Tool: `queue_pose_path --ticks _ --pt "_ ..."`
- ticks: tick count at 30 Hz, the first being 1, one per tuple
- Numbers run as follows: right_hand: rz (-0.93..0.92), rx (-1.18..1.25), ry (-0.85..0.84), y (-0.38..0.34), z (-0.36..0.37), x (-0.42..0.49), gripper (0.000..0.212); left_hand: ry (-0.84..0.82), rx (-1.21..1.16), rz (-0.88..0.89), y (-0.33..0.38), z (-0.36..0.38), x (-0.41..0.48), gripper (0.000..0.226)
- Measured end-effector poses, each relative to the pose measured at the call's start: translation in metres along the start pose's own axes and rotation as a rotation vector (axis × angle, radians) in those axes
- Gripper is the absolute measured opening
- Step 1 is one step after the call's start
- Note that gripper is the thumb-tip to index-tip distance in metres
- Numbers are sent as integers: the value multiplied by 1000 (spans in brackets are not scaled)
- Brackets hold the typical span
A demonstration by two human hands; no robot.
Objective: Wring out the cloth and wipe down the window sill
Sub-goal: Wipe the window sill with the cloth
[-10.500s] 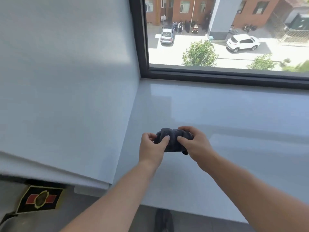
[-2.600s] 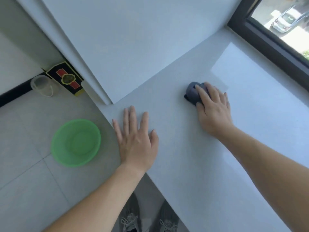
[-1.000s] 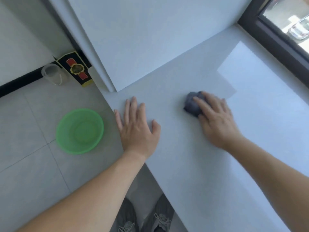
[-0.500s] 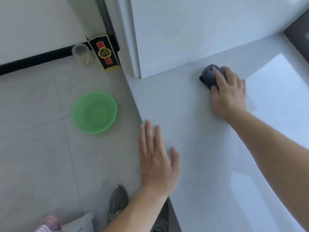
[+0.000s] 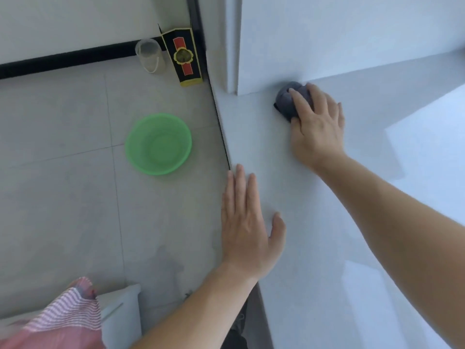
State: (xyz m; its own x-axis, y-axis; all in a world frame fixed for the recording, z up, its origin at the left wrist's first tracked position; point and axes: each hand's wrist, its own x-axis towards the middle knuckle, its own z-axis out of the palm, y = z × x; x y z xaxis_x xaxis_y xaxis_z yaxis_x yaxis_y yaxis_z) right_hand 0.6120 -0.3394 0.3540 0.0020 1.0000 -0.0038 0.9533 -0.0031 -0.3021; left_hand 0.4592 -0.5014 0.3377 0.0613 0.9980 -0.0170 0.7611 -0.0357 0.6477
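The bunched dark grey cloth [image 5: 285, 102] sits on the pale grey window sill [image 5: 314, 248], at the sill's far end, right up against the white wall panel [image 5: 327, 34] that rises from it. The right hand [image 5: 317, 122] presses down on the cloth, fingers laid nearly straight over it and not curled round it. Most of the wad pokes out beyond the fingertips. The left hand [image 5: 249, 227] lies flat with its fingers apart on the sill's near edge. A round green plastic bowl [image 5: 158, 144] stands on the floor below the sill.
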Motion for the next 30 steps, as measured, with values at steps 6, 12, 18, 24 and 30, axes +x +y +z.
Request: queue_pose_path --ticks 6,12,18,24,30 --pt "-375 -10 -116 -50 17 14 54 60 -109 -48 0 4 -12 76" --pt "-600 -31 -164 -16 6 -64 52 88 -158 -64 1 5 -10 78" --pt "-283 -43 -142 30 -17 -37 54 84 -142 -62 1 3 -10 74" --pt "-457 -67 -195 16 -11 -112 49 16 52 -43 3 -3 -10 78" --pt "75 12 -41 61 -23 -112 52 -72 347 77 5 -9 -5 74"
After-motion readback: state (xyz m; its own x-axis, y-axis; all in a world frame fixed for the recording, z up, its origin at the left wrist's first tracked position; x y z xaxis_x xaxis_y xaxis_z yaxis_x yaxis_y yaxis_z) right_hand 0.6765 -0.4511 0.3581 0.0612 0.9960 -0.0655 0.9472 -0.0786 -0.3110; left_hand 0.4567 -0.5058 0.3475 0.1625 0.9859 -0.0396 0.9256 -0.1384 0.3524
